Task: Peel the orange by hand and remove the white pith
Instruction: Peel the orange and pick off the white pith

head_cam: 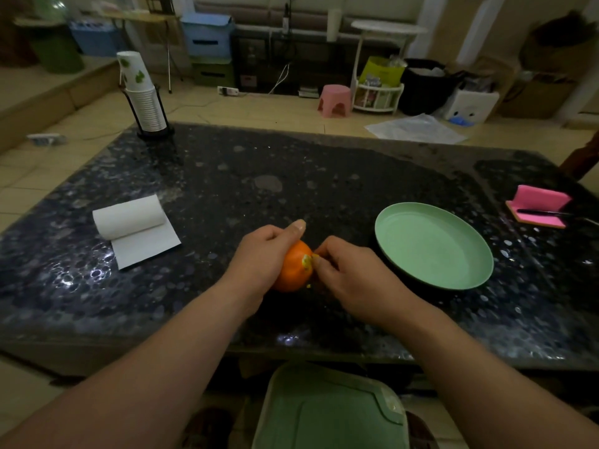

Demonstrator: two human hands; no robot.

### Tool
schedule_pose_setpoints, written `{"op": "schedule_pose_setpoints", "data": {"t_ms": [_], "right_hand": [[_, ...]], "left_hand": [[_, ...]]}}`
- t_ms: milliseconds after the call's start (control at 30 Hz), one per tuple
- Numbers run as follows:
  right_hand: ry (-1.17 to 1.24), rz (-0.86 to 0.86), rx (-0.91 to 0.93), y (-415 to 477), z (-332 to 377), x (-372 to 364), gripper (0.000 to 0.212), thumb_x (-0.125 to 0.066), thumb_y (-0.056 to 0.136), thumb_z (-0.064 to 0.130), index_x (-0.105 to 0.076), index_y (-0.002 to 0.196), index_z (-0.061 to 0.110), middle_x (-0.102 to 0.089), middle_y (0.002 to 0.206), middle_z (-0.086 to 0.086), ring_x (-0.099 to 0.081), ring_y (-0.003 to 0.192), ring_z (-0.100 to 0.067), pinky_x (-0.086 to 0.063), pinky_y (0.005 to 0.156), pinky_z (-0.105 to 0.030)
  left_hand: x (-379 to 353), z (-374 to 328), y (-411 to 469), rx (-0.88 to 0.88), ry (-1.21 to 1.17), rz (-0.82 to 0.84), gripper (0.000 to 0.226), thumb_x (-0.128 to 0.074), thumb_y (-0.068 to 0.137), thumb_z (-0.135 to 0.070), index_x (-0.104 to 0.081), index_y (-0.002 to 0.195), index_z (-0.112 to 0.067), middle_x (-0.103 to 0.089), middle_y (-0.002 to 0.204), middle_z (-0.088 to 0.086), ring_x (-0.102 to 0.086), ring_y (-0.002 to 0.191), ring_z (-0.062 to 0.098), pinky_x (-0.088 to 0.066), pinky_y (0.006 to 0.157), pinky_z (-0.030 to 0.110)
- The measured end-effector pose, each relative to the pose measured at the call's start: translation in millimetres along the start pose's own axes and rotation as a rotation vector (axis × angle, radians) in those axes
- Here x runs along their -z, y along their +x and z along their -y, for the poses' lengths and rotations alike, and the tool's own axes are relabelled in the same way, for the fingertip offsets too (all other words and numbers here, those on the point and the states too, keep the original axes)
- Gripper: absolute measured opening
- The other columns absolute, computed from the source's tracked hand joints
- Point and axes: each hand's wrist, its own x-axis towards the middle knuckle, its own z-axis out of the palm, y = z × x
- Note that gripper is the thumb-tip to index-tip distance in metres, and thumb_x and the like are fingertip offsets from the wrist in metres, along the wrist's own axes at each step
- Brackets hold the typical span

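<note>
Left hand (259, 254) cups orange (293, 268); right hand (351, 277) fingertips pinch torn peel at top

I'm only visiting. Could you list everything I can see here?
table: one, dark speckled stone, centre.
orange: one, orange, near the table's front edge, peel broken at one spot.
plate: one, pale green, right of the orange.
paper towel roll: one, white, left on the table, partly unrolled.
paper cups: one stack, white with green marks, far left corner.
pink pad: one, far right, a dark slim tool lies on it.
stool: one, pink, on the floor beyond.
container: one, green, below the near edge.
left hand: grips the orange.
right hand: pinches its peel.
</note>
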Motion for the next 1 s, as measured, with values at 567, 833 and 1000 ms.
{"op": "schedule_pose_setpoints", "data": {"t_ms": [567, 833, 1000], "right_hand": [[0.090, -0.092, 0.021, 0, -4, 2, 0.024, -0.061, 0.096, 0.034, -0.064, 0.078, 0.018, -0.065, 0.062, 0.009, -0.056, 0.050, -0.003, -0.041, 0.049, -0.024], [0.170, 0.059, -0.018, 0, -5, 8, 0.029, -0.049, 0.109, 0.040, -0.063, 0.088, 0.023, -0.075, 0.081, 0.002, -0.070, 0.067, -0.015, -0.057, 0.066, -0.039], [-0.080, -0.026, 0.037, -2, -3, 10, 0.031, -0.051, 0.102, 0.039, -0.055, 0.078, 0.020, -0.065, 0.070, 0.003, -0.061, 0.061, -0.014, -0.048, 0.058, -0.037]], "left_hand": [[-1, -7, -7, -0.169, 0.035, 0.016, 0.031, -0.073, 0.092, -0.056, -0.075, 0.101, -0.026, -0.071, 0.113, 0.004, -0.070, 0.099, 0.024, -0.057, 0.057, 0.024], [3, -10, -6, -0.145, -0.006, 0.024, 0.032, -0.072, 0.091, -0.058, -0.076, 0.100, -0.027, -0.073, 0.113, 0.002, -0.072, 0.101, 0.026, -0.058, 0.062, 0.030], [-3, -8, -10, -0.247, 0.086, 0.023, 0.035, -0.076, 0.088, -0.059, -0.069, 0.112, -0.034, -0.068, 0.118, -0.006, -0.070, 0.104, 0.016, -0.063, 0.076, 0.036]]}}
